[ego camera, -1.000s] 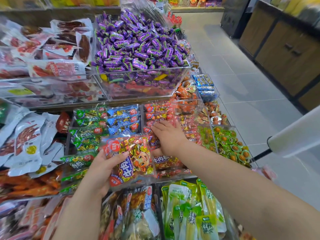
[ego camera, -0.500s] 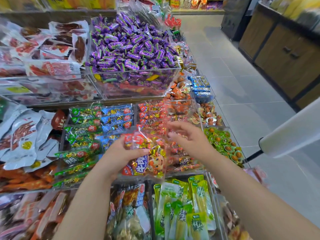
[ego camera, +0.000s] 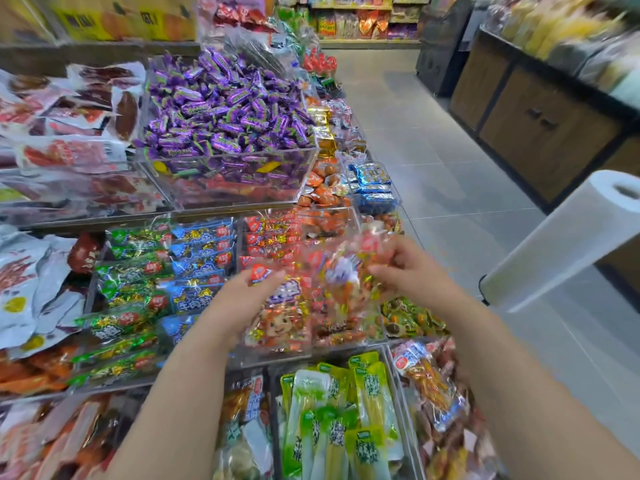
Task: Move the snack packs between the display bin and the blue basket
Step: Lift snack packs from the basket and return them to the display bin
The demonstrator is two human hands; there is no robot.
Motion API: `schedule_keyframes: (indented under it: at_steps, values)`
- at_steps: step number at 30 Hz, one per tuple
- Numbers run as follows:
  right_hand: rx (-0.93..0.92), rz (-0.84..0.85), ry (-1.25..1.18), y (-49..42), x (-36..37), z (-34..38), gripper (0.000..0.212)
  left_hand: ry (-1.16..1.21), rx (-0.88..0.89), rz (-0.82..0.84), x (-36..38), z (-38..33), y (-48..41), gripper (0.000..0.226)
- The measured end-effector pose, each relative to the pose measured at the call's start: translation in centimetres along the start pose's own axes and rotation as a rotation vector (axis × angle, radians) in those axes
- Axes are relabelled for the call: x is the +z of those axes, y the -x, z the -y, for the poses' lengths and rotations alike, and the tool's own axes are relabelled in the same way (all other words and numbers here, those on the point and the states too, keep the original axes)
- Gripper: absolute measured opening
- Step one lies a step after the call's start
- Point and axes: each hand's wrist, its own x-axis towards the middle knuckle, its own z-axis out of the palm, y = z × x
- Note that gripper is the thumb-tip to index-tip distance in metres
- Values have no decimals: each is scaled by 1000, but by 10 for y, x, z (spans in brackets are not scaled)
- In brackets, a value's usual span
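My left hand [ego camera: 239,299] grips a red snack pack [ego camera: 282,313] with a cartoon face, held above the clear display bin [ego camera: 332,348] of the same red packs. My right hand [ego camera: 412,271] holds a second, motion-blurred red snack pack [ego camera: 349,268] just to the right of the first. Both packs hover over the bin at the middle of the display. No blue basket shows in the head view.
A clear box of purple candies [ego camera: 225,109] sits behind. Green and blue packs [ego camera: 156,271] fill the bin to the left, green-yellow packs [ego camera: 343,410] lie in front. A white plastic-bag roll [ego camera: 561,237] juts in at the right over the tiled aisle [ego camera: 433,133].
My right hand has lifted out of the bin with a second pack. My left hand has carried its pack up and to the right. The view has swung towards the aisle.
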Motion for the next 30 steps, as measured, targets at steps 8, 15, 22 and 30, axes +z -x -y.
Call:
schedule_keyframes:
  at_steps: [8,15,22,30]
  values:
    - [49,-288,161,-84,39,4,29,58,-84,-105,-11,1,-20,95]
    - [276,-219,184,-144,87,-14,66,115,-113,-100,-15,-1,-47,96]
    - [-154,-460,761,-136,99,-37,69,122,-81,-47,-19,5,-61,83]
    - [-135,-59,905,-122,91,-40,27,199,-87,-12,-19,-1,-64,18]
